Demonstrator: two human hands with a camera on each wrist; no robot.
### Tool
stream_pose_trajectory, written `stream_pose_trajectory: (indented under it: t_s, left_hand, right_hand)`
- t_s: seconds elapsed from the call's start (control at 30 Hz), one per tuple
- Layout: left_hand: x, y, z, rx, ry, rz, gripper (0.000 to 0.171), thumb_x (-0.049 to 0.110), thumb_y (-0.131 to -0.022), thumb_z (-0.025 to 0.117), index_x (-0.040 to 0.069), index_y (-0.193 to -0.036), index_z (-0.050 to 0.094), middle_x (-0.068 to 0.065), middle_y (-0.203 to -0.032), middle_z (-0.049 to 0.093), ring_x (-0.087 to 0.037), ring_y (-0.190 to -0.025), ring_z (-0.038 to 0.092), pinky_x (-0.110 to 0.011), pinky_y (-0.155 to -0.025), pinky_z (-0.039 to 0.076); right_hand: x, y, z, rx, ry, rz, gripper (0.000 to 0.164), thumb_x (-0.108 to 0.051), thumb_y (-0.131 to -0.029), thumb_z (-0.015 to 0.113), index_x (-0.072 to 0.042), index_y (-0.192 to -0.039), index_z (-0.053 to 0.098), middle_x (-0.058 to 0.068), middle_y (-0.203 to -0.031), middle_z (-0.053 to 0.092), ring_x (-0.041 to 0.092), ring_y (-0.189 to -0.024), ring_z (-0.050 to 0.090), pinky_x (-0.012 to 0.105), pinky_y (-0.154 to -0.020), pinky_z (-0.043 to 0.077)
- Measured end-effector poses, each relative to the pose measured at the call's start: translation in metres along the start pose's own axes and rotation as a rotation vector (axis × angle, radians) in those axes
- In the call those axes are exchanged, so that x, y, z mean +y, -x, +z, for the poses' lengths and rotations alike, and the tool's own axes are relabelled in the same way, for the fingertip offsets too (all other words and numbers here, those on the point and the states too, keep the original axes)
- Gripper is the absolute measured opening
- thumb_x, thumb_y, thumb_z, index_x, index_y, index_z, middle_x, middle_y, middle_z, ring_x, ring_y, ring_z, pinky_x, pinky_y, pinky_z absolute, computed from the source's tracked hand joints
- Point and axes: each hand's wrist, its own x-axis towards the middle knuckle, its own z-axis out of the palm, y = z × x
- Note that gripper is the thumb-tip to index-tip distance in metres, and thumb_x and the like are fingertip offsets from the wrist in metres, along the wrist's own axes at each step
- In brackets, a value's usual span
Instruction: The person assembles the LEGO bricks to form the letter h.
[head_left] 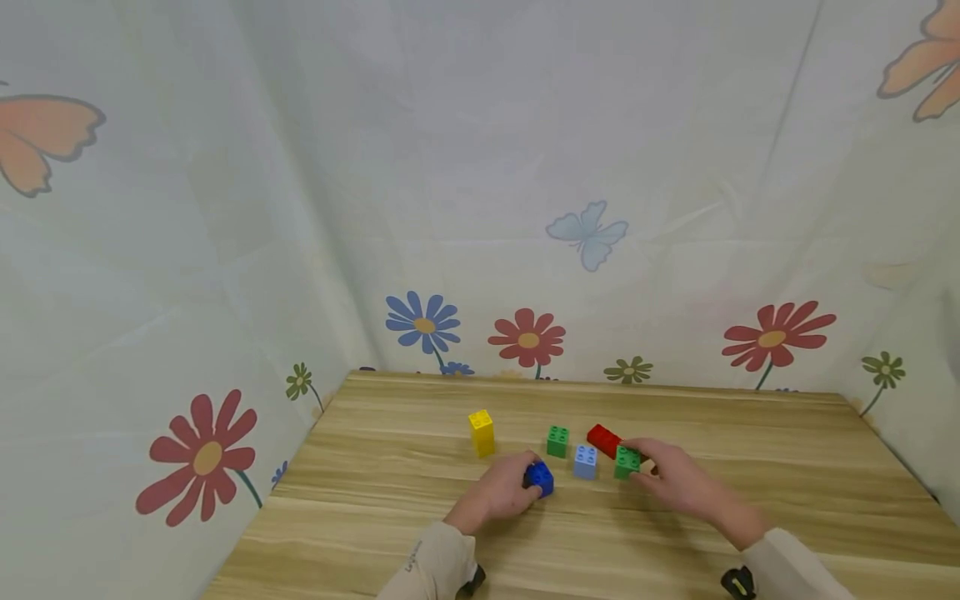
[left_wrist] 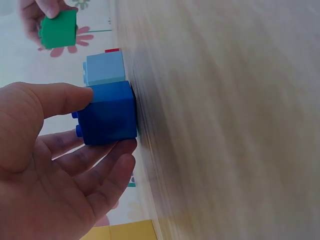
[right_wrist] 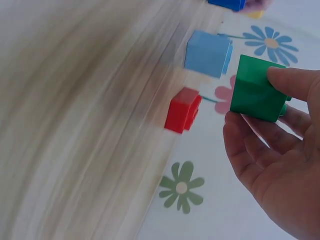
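Two pale sleeves (head_left: 435,562) come in from the near edge, and both hands are busy! The left hand (head_left: 510,487) has a grasp on a dark-blue, square-topped plastic toy brick (head_left: 540,479), thumb against one side, fingertips at the other. That brick is right at the end of the hand, studs up, low against the tabletop; whether its base touches, I can't say for sure. Over to the right hand (head_left: 678,482): it's pinching a green, square-topped plastic brick (head_left: 627,463) between thumb and fingers, and the wrist views show this one held clear of the wood, studs up as well.

Between the two hands stands a light-blue, square-topped plastic brick (head_left: 586,462), upright on the pale wood-grained table (head_left: 615,558), near the held green one. Just beyond it, a little to the left, there's a second green plastic brick (head_left: 557,442), also standing studs up. Behind the right fingertips lies a low, oblong red plastic brick (head_left: 602,440), set at a slant. Out past the left hand, well apart from the red one, a tall yellow plastic block (head_left: 482,433) stands upright.

And at the very back hangs a whitish sheet (head_left: 600,125), printed with flowers along the table's far edge, a pale-blue butterfly (head_left: 588,233) above them.
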Motion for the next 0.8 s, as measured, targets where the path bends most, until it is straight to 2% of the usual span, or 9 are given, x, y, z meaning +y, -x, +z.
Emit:
stream_pose_trajectory:
  t_s: [0.13,0.5,0.8]
  left_hand:
    - [0.0,-0.001,0.002,-0.017,0.016,-0.005,0.032,0.024,-0.092,0.063,0.014,-0.121,0.054,0.0,-0.115,0.059,-0.014,-0.101,0.056,-0.039,-0.088,0.047]
    - [0.004,-0.003,0.002,-0.029,0.036,-0.021,0.033,0.023,-0.092,0.062,0.016,-0.123,0.053,0.0,-0.117,0.059,-0.014,-0.102,0.055,-0.04,-0.09,0.047]
    - [0.001,-0.005,0.004,-0.012,0.016,0.021,0.033,0.021,-0.092,0.062,0.014,-0.123,0.054,-0.002,-0.116,0.06,-0.015,-0.101,0.056,-0.038,-0.089,0.047]
  right_hand:
    - [-0.007,-0.001,0.004,-0.015,0.004,-0.013,0.039,-0.015,-0.089,0.066,-0.003,-0.125,0.056,0.009,-0.117,0.06,0.021,-0.096,0.059,0.034,-0.073,0.051]
    - [-0.021,-0.008,0.016,-0.066,-0.048,0.013,0.044,-0.015,-0.09,0.065,-0.005,-0.131,0.052,0.004,-0.115,0.059,0.015,-0.093,0.057,0.033,-0.075,0.051]
    - [-0.03,-0.018,0.022,-0.094,-0.13,0.055,0.043,-0.017,-0.091,0.064,-0.005,-0.13,0.05,0.005,-0.112,0.059,0.019,-0.097,0.057,0.037,-0.078,0.051]
